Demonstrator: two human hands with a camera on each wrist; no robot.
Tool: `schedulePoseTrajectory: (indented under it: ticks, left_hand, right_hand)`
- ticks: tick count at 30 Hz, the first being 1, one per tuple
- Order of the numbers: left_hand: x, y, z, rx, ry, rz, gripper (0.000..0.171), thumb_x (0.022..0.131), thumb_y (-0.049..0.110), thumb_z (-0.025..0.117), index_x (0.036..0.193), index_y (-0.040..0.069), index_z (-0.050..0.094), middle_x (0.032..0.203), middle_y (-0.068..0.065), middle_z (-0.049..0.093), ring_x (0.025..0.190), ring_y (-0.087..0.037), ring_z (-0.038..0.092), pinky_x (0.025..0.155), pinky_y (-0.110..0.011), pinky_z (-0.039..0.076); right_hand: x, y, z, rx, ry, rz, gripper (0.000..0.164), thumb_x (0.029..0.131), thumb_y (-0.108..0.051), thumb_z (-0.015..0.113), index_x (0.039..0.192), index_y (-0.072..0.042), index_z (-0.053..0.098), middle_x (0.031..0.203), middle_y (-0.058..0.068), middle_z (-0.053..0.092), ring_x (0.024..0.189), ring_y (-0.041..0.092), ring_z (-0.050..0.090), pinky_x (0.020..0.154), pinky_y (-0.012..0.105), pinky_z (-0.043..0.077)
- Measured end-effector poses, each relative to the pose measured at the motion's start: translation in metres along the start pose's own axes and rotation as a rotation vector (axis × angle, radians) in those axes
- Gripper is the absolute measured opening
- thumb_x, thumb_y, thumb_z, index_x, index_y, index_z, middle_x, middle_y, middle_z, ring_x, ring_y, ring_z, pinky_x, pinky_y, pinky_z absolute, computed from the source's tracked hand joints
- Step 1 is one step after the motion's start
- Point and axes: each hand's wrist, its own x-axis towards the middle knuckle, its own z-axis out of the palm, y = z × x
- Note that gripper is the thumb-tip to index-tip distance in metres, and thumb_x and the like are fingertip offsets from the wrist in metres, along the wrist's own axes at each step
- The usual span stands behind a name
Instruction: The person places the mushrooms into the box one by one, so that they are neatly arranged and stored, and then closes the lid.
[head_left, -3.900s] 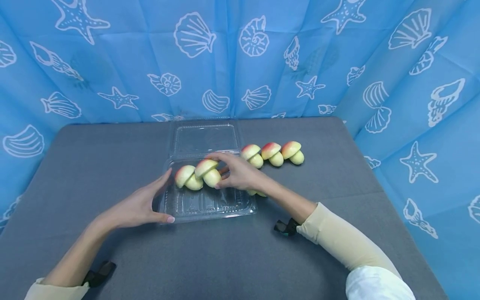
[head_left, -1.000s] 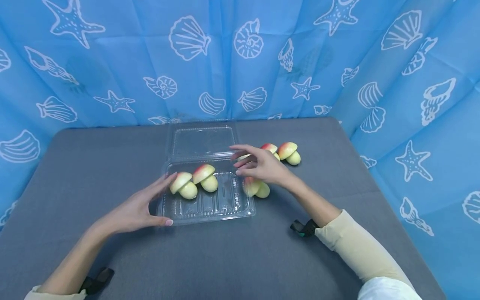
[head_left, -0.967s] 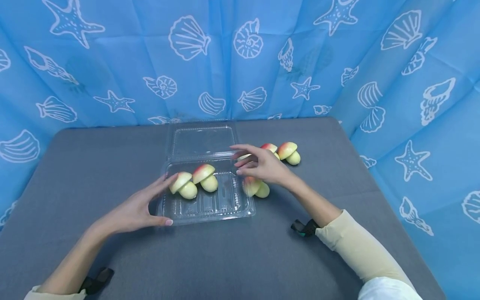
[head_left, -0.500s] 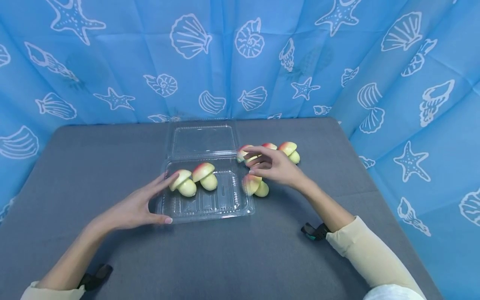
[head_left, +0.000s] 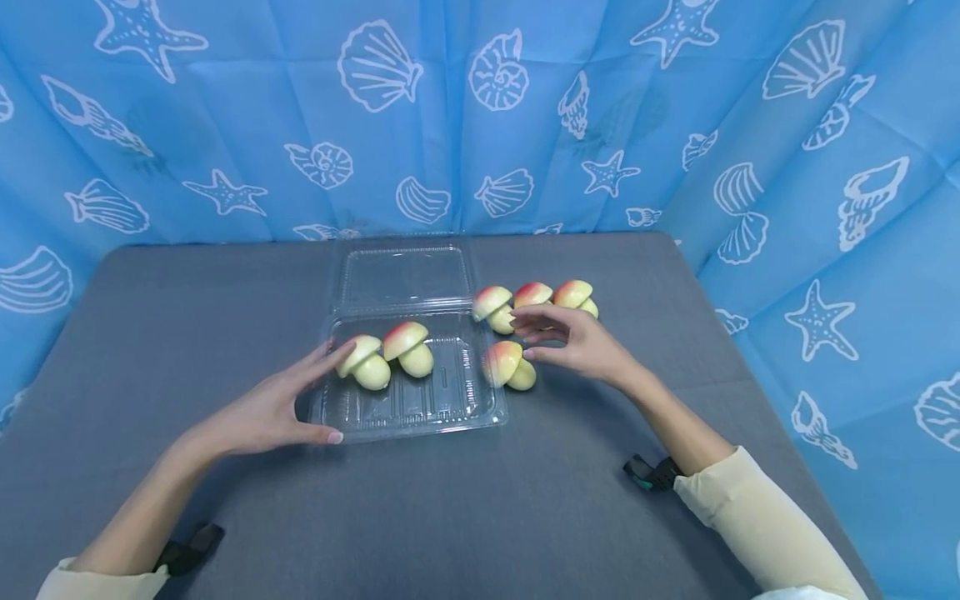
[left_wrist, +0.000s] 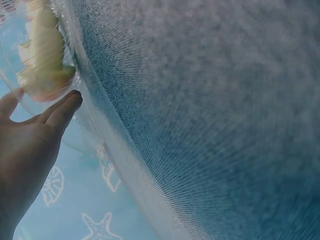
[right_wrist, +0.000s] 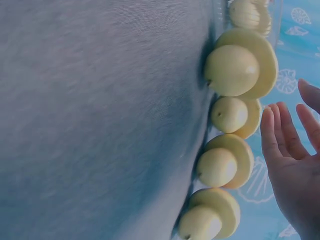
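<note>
Two toy mushrooms, pale yellow-green with red-tinged caps, lie in the clear plastic clamshell box (head_left: 442,410): a left mushroom (head_left: 371,371) and a right mushroom (head_left: 408,346). My left hand (head_left: 262,414) is spread at the box's left side, thumb at the front corner; in the left wrist view its fingertips reach the clear wall. Holding nothing, my right hand (head_left: 581,343) hovers with loosely bent fingers over the mushrooms right of the box. Its thumb is close to the near mushroom (head_left: 512,367); its fingers partly cover the back row. In the right wrist view, the hand (right_wrist: 295,165) is apart from the mushrooms.
The box's lid (head_left: 405,279) is folded back flat behind it. Three mushrooms stand in a row at the back right: one at its left end (head_left: 491,304), one in its middle (head_left: 532,293), one at its right end (head_left: 573,293). A shell-patterned blue curtain (head_left: 450,108) surrounds the grey table (head_left: 450,517).
My right hand, earlier gripping the right mushroom in the box, has let go of it and moved right, over the mushrooms outside. My left hand stays at the box's left side.
</note>
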Motion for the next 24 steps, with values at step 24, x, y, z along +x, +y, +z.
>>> schedulePoseTrajectory:
  ticks: [24]
  left_hand:
    - [0.000, -0.004, 0.001, 0.014, 0.022, 0.031, 0.112, 0.074, 0.048, 0.086, 0.160, 0.031, 0.017, 0.164, -0.022, 0.010, 0.145, -0.051, 0.014, 0.108, -0.073, 0.021]
  right_hand:
    - [-0.015, 0.030, 0.008, -0.158, -0.139, -0.022, 0.068, 0.083, 0.005, 0.077, 0.144, -0.015, 0.054, 0.146, 0.002, 0.052, 0.119, 0.027, 0.059, 0.091, 0.041, 0.056]
